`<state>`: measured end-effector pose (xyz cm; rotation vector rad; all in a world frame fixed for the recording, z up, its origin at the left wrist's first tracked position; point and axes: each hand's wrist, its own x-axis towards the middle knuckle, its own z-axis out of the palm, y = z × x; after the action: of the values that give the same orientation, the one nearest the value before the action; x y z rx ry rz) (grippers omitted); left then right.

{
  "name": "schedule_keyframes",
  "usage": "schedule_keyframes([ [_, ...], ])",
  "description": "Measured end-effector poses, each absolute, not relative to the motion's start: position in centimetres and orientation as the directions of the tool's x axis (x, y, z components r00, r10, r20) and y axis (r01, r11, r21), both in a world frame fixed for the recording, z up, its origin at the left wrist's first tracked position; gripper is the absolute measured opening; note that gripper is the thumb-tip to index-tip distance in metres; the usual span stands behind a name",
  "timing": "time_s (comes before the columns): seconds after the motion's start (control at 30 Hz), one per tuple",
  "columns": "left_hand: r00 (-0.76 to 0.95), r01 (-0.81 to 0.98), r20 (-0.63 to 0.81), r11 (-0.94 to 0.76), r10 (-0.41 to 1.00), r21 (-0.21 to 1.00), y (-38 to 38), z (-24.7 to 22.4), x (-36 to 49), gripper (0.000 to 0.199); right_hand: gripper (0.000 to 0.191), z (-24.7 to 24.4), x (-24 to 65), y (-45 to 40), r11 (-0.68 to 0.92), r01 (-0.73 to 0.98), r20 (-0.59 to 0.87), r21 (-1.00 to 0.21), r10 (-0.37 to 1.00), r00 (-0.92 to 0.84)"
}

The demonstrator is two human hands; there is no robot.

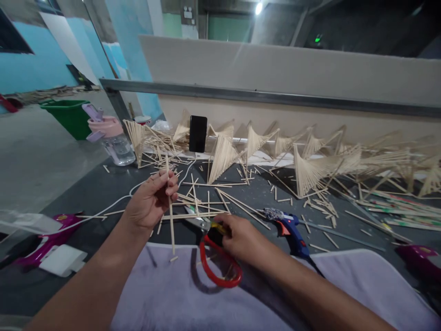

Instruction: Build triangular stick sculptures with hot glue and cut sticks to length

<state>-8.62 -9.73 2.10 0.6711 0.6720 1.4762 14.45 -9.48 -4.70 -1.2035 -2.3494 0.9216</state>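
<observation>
Wide dark worktable (pixel 86 193) here, littered with pale stick offcuts, and along its far edge a long row of fan-shaped stick frames (pixel 310 168), each a spread of thin sticks fanned between two longer ones. A lilac cloth (pixel 165 294) covers the near edge under both forearms. Back left stands a clear bottle with a pink lid (pixel 112 140), and a black phone (pixel 198 133) is propped upright among the frames. A blue glue gun (pixel 289 230) lies just right of the hands, nozzle pointing left. Now the hands: the right hand (pixel 241 239) is closed round the red loop handles of a pair of scissors (pixel 213 250), blades reaching left over a loose bundle of sticks lying flat on the table. The left hand (pixel 151 200) is raised just above, fingertips pinched on a single thin stick (pixel 171 216), pale, straight and bare, held nearly upright; its top pokes above the fingers and its lower end hangs down to the cloth. The two hands sit near each other but apart, the stick passing just left of the scissor blades.
</observation>
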Motion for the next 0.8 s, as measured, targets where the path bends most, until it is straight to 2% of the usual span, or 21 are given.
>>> schedule_keyframes([
  [0.13, -0.003, -0.665, 0.043, -0.034, 0.999, 0.746, -10.1, 2.6, -9.2, 0.006, 0.028, -3.5, 15.6, -8.0, 0.151, 0.440, -0.119, -0.885, 0.840, -0.529],
  [0.23, 0.005, -0.644, 0.057, -0.040, 0.998, 0.764, -10.1, 2.7, -9.5, 0.005, 0.039, -2.4, 16.1, -8.3, -0.026, 0.237, -0.179, -0.971, 0.739, -0.650],
  [0.33, 0.003, -0.616, 0.070, -0.053, 0.998, 0.786, -10.1, 2.8, -9.6, 0.004, 0.055, -2.0, 16.7, -8.7, -0.228, 0.062, -0.197, -0.972, 0.634, -0.748],
  [0.47, -0.005, -0.607, 0.079, -0.065, 0.997, 0.792, -10.2, 3.1, -9.6, 0.005, 0.060, -1.9, 17.8, -8.3, -0.349, -0.122, -0.127, -0.929, 0.612, -0.781],
  [0.57, -0.002, -0.597, 0.071, -0.059, 0.997, 0.800, -10.3, 2.9, -9.3, 0.008, 0.061, -1.8, 18.1, -8.2, -0.365, -0.234, -0.043, -0.901, 0.613, -0.789],
  [0.63, 0.029, -0.572, 0.049, -0.023, 0.998, 0.820, -10.4, 2.6, -8.9, 0.007, 0.059, -1.8, 18.1, -8.4, -0.318, -0.232, -0.027, -0.919, 0.639, -0.769],
  [0.73, 0.117, -0.521, 0.004, 0.058, 0.993, 0.851, -10.3, 2.0, -7.9, 0.006, 0.048, -1.8, 17.9, -8.7, -0.161, -0.107, -0.044, -0.981, 0.724, -0.689],
  [0.8, 0.164, -0.487, -0.024, 0.102, 0.986, 0.868, -10.4, 1.6, -7.3, 0.007, 0.041, -1.7, 17.8, -8.9, 0.024, 0.045, -0.008, -0.999, 0.790, -0.613],
])
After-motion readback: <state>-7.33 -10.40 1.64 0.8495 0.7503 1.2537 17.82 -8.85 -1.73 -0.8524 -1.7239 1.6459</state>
